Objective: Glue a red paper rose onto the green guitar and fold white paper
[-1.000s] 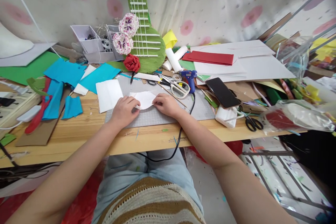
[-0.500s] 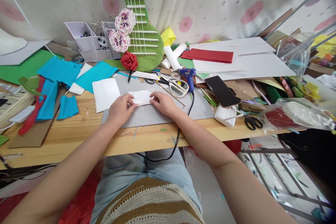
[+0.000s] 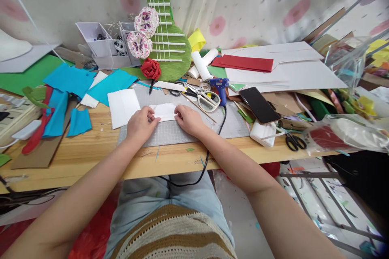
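A small white sheet of paper [image 3: 163,112] is stretched between my hands, low over the grey cutting mat [image 3: 164,139]. My left hand [image 3: 142,123] pinches its left end between thumb and fingers. At the right end, my right hand [image 3: 187,119] grips it the same way, fingers curled. A larger white square of paper [image 3: 123,108] lies just left of my left hand. Beyond my right hand rest cream-handled scissors [image 3: 208,100] and a blue glue gun [image 3: 220,88], its black cord running over the table edge.
A green guitar-shaped piece [image 3: 172,48] with paper flowers stands at the back. Blue paper pieces [image 3: 71,81] lie left. On the right are a phone [image 3: 259,105], black scissors [image 3: 295,142], a red folded strip [image 3: 243,63] and white boards [image 3: 304,75].
The paper and both hands stay nearly in place. My right fingers have curled in a little more at the paper's right end. The view has shifted slightly.
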Available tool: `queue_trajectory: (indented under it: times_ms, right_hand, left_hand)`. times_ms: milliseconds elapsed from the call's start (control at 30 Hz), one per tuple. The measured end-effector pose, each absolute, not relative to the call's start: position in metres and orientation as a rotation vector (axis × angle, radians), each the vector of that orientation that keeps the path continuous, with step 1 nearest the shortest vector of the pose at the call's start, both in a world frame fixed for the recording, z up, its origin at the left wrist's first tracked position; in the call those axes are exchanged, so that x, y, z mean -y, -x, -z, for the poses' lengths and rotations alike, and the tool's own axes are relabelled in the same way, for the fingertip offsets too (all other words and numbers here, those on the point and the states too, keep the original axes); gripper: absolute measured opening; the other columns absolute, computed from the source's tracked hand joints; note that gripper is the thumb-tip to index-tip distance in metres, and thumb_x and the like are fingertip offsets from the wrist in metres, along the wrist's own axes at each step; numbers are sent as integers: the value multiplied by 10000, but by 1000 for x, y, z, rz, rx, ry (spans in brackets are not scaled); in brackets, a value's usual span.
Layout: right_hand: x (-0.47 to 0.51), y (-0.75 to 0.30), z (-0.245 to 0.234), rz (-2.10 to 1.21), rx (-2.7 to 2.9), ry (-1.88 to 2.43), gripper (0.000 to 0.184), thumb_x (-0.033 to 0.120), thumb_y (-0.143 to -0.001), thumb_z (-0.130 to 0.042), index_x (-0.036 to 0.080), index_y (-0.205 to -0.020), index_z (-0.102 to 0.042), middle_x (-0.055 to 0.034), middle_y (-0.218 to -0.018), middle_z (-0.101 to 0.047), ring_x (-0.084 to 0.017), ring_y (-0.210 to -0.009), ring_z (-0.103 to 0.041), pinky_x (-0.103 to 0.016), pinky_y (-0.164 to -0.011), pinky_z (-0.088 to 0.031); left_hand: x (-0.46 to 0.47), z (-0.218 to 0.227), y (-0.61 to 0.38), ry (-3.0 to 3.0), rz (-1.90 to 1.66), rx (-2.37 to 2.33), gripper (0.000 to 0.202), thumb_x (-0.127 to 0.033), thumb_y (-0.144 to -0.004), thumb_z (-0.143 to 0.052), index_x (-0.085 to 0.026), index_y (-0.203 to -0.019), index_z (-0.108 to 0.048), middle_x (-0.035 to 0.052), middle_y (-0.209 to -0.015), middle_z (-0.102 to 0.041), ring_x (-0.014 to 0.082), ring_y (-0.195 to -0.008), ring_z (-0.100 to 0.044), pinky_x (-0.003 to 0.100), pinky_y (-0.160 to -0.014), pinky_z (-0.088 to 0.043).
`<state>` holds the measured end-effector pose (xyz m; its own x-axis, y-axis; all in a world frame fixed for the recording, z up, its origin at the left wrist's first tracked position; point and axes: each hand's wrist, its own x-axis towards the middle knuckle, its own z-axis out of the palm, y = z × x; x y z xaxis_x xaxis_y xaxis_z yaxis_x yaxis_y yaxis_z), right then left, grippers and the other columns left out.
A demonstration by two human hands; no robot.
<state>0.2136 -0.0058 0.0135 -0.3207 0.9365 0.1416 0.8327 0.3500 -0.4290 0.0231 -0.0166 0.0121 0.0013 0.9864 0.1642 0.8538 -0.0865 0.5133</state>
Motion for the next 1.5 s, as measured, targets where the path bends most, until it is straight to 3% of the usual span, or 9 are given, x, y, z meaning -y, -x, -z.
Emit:
queue_trajectory:
  times_ms: [200, 367, 600, 700, 900, 1000, 1133, 1367, 1500]
  right_hand:
    - [9, -213, -18, -356, 2318, 1588, 170, 199, -878, -461, 207, -995, -584, -60, -965, -612, -182, -862, -545, -278, -691, -376]
    - [9, -214, -16, -323, 2363, 1577, 220, 203, -895, -441, 228, -1022, -618, -64, -1003, -571, -182, -909, -528, -270, -701, -381]
    - [4, -220, -8, -243, 2363, 1459, 249, 170, -877, -473, 229, -1049, -643, -82, -1008, -519, -203, -969, -463, -322, -825, -400]
    - [2, -222, -9, -224, 2377, 1408, 289, 136, -855, -492, 233, -1086, -635, -88, -1032, -509, -215, -1005, -445, -363, -893, -390]
    - [0, -226, -8, -197, 2276, 1429, 428, 170, -794, -588, 230, -1215, -538, -119, -1243, -448, -278, -1190, -370, -496, -1010, -327]
    - [-1, -227, -7, -193, 2238, 1457, 535, 198, -760, -632, 218, -1273, -480, -136, -1394, -334, -312, -1315, -245, -540, -1055, -273]
    - [-4, -230, -6, -239, 2230, 1477, 641, 215, -740, -649, 193, -1336, -412, -148, -1454, -257, -319, -1382, -127, -554, -1103, -198]
    - [-9, -228, 1, -329, 2158, 1485, 769, 259, -725, -646, 119, -1406, -316, -185, -1435, -296, -313, -1370, -185, -524, -1127, -180]
    - [-7, -214, 1, -255, 2163, 1491, 741, 331, -762, -616, 125, -1412, -325, -168, -1447, -308, -305, -1390, -159, -505, -1134, -170]
  left_hand:
    - [17, -14, -26, -2158, -662, -1948, 172, -277, -763, -630, -221, -893, -534, 7, -760, -639, 220, -811, -571, 316, -688, -394]
    - [11, -8, -20, -2471, -620, -1695, 61, -209, -812, -568, -208, -850, -616, 37, -767, -627, 233, -833, -522, 353, -734, -389]
    - [-3, -4, -6, -2814, -685, -1211, 244, -150, -853, -488, -251, -888, -707, 55, -922, -639, 222, -924, -481, 372, -812, -387]
    - [-6, -2, -5, -2891, -665, -1037, 344, -101, -871, -437, -286, -990, -702, 37, -962, -659, 205, -933, -477, 362, -827, -384]
    - [-10, 4, -5, -2978, -540, -985, 472, -64, -875, -407, -385, -1124, -648, 23, -994, -637, 204, -966, -460, 383, -854, -369]
    - [-11, 5, -3, -2980, -516, -1003, 496, -59, -872, -400, -409, -1125, -644, 25, -1005, -625, 202, -974, -461, 390, -865, -357]
    - [-10, 5, -2, -2989, -558, -1011, 496, -63, -871, -411, -409, -1154, -627, 28, -981, -637, 203, -985, -461, 391, -866, -340]
    - [-11, 4, 0, -2995, -507, -1013, 464, -79, -871, -424, -399, -1124, -645, 30, -977, -637, 206, -965, -466, 396, -850, -320]
    - [-12, 1, -1, -2985, -447, -1032, 484, -55, -853, -425, -398, -1104, -656, 31, -988, -639, 226, -1015, -459, 409, -858, -307]
